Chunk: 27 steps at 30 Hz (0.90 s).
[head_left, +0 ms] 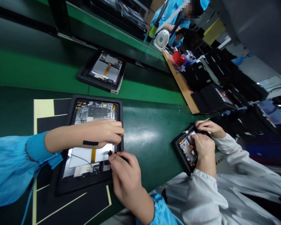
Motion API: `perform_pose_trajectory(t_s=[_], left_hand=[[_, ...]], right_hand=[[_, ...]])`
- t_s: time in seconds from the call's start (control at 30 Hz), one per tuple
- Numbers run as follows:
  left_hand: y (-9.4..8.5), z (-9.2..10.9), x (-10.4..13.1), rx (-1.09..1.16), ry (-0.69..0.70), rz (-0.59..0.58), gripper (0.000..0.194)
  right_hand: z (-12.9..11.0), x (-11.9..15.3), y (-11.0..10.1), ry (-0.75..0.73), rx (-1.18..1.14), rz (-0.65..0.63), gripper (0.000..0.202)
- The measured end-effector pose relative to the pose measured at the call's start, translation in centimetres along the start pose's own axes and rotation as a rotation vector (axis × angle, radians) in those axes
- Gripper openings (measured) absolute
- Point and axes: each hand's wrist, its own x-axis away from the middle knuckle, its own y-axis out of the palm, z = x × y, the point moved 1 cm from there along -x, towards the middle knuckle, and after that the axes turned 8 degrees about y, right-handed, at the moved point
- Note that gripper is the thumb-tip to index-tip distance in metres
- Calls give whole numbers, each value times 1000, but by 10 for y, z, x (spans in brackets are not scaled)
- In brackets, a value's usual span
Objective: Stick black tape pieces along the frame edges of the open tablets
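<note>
An opened tablet (89, 156) lies in a black foam frame (120, 109), its circuit board, white battery and orange tape strip exposed. My left hand (106, 131) reaches across it with the fingers curled at the frame's right edge; what they hold, if anything, is hidden. Stuck on my left forearm is a strip of black tape (90, 143). Lower down, my right hand (128, 178) pinches a small black piece (110, 153), which looks like tape, between thumb and finger. It is over the tablet's lower right edge.
Another opened tablet (106, 68) in a foam frame sits farther back on the green bench. At right, a co-worker's hands (204, 147) work on a third tablet (187, 150). Black sheets with yellow edges (61, 203) lie under my tablet. A white fan (162, 39) stands behind.
</note>
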Motion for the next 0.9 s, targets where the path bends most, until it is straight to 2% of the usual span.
perform_pose_trajectory(t_s=[0.1,0.17,0.23,0.3,0.4,0.43,0.5,0.6,0.73,0.9], left_hand=[[-4,-5,1,-10,61,36,28],[-7,-10,3,-14,29,45,28],[-9,-13,5,0,-8,43,27],[-10,-15,6,28,-35,63,25],[-8,-18,8,46,-86,87,24],[-7,-18,8,39,-106,88,24],[-6,-19,7,19,-142,94,26],[-5,-18,5,-7,-188,135,29],[-4,-15,1,-39,-259,192,38],[1,-16,2,-44,-265,207,41]], right_hand=[[-2,-4,-5,78,-153,42,43],[2,-13,-13,266,-321,78,27],[9,-28,-20,548,-541,58,8],[20,-47,-23,810,-799,-70,14],[33,-72,-19,1053,-1087,-376,31],[37,-77,-16,1096,-1125,-448,34],[41,-84,-10,1139,-1133,-487,39],[41,-87,-6,1150,-1072,-427,40],[35,-89,-7,1176,-988,-416,39],[30,-90,-3,1178,-859,-371,39]])
